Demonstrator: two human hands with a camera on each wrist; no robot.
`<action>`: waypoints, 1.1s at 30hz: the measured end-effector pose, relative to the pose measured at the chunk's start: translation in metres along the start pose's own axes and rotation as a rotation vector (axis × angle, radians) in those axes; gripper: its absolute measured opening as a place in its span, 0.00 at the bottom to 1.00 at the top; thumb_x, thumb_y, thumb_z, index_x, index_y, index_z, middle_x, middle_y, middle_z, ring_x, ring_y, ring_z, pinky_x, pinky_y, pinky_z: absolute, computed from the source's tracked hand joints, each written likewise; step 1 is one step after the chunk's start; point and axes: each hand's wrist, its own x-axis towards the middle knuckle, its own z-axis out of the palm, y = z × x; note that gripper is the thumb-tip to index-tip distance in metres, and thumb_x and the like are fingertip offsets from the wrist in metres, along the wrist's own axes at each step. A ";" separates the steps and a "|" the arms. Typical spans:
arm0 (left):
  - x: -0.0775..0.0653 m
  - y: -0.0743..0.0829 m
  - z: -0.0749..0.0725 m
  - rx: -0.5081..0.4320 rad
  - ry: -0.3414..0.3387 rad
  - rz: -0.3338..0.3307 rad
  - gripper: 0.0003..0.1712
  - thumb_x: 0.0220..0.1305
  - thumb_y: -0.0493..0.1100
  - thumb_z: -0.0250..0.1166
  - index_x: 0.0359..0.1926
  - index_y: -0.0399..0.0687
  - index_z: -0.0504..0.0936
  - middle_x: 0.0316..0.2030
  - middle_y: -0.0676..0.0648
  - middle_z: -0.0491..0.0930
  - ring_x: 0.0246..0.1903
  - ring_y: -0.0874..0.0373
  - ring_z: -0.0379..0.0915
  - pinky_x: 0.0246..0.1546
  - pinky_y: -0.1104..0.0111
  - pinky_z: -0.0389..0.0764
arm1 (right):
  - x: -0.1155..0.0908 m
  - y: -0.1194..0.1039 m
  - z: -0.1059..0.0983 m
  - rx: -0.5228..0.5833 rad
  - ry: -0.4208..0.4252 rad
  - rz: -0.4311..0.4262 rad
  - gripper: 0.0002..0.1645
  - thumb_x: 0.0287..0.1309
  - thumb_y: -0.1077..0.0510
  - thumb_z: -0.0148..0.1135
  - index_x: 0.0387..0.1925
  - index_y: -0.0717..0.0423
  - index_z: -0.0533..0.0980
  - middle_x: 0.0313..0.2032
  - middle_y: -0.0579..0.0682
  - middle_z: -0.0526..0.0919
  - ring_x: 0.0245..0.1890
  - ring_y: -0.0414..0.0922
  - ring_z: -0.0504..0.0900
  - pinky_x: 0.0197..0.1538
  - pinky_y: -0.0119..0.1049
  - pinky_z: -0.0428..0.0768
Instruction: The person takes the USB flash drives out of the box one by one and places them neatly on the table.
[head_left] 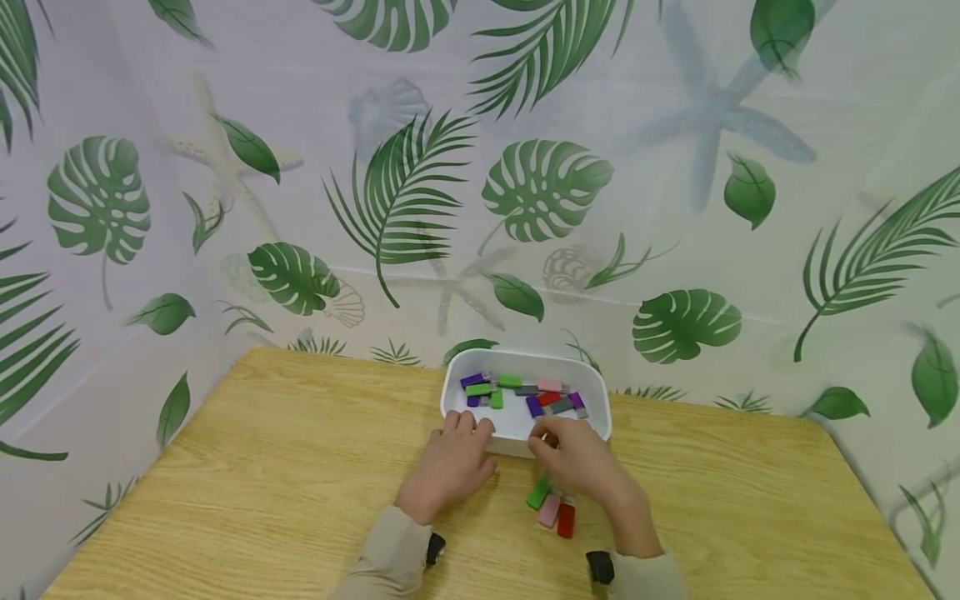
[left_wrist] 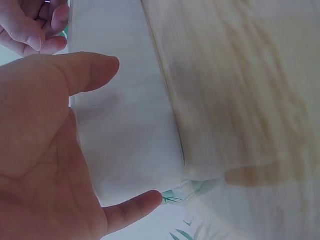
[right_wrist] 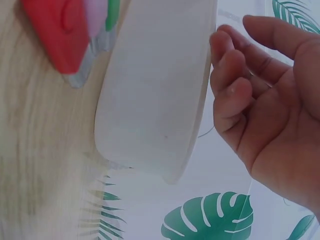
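Observation:
A white plastic bin [head_left: 504, 429] holds several USB flash drives in purple, green, grey, pink and red. My left hand [head_left: 452, 460] rests over the near rim at the bin's left; its thumb [left_wrist: 95, 72] extends along the outer wall, apart from the little finger. Over the near rim towards the right is my right hand [head_left: 579, 454], fingers loosely bent and thumb apart, with nothing visible between them. Just below it on the table lie three flash drives side by side: green [head_left: 538, 492], pink [head_left: 550, 510] and red [head_left: 566, 518].
The wooden table [head_left: 300, 467] extends to both sides of the bin. Behind it hangs a pale cloth [head_left: 315, 208] printed with leaves, shells and starfish, close to the bin's far side.

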 end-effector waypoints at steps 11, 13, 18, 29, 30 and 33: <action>0.003 -0.001 0.004 0.006 -0.021 -0.006 0.18 0.68 0.52 0.60 0.52 0.48 0.74 0.47 0.45 0.72 0.50 0.50 0.63 0.44 0.56 0.75 | 0.017 -0.003 -0.002 -0.061 0.080 -0.039 0.04 0.63 0.61 0.64 0.38 0.58 0.80 0.27 0.45 0.78 0.27 0.41 0.72 0.31 0.32 0.74; 0.002 -0.002 0.005 0.007 -0.031 -0.014 0.17 0.68 0.52 0.60 0.52 0.49 0.74 0.47 0.45 0.72 0.50 0.50 0.63 0.44 0.56 0.75 | 0.024 -0.005 0.000 -0.107 0.067 -0.046 0.06 0.62 0.61 0.64 0.40 0.59 0.80 0.29 0.45 0.78 0.28 0.41 0.73 0.33 0.33 0.76; 0.001 -0.004 0.003 0.015 -0.006 0.004 0.16 0.67 0.51 0.60 0.50 0.48 0.74 0.45 0.45 0.71 0.49 0.50 0.63 0.40 0.58 0.74 | 0.048 -0.013 0.001 -0.255 0.046 -0.065 0.10 0.62 0.61 0.63 0.44 0.60 0.81 0.34 0.49 0.80 0.32 0.44 0.76 0.38 0.39 0.80; 0.002 -0.002 0.004 0.030 -0.003 0.007 0.18 0.69 0.52 0.59 0.52 0.47 0.73 0.45 0.44 0.71 0.48 0.50 0.64 0.39 0.58 0.74 | 0.091 -0.026 0.016 -0.532 -0.201 -0.075 0.14 0.63 0.58 0.65 0.49 0.58 0.79 0.42 0.53 0.84 0.43 0.51 0.82 0.53 0.51 0.79; 0.002 -0.002 0.004 0.027 -0.008 0.004 0.19 0.69 0.52 0.59 0.53 0.47 0.74 0.45 0.44 0.71 0.48 0.50 0.64 0.40 0.58 0.74 | 0.094 -0.025 0.019 -0.532 -0.237 -0.067 0.14 0.63 0.57 0.65 0.49 0.58 0.79 0.42 0.53 0.85 0.43 0.51 0.82 0.54 0.50 0.79; 0.004 -0.001 0.004 0.013 -0.023 -0.004 0.20 0.69 0.53 0.60 0.55 0.47 0.74 0.45 0.44 0.71 0.49 0.50 0.63 0.40 0.57 0.74 | 0.100 -0.018 0.025 -0.505 -0.331 -0.021 0.14 0.65 0.57 0.64 0.50 0.56 0.79 0.44 0.52 0.84 0.43 0.48 0.81 0.57 0.49 0.77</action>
